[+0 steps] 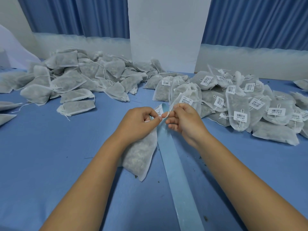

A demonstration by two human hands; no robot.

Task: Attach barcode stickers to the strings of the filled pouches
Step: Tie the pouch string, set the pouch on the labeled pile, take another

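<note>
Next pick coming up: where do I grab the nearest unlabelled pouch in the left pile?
Pinch its gathered neck at the left end, coming from the near-left side: the pouch lies flat, nearest you, with its loose string trailing free there.

The pouch (pixel 140 157) is thin white non-woven cloth, matt and half sheer, with coarse dried filling showing through; its string (pixel 168 113) is white thread. The barcode sticker (pixel 158 109) is white paper. The backing strip (pixel 180 177) is pale blue, smooth and faintly glossy. The table (pixel 50 155) carries matt blue cloth; the curtains (pixel 75 15) at the top are pleated blue fabric.
</note>
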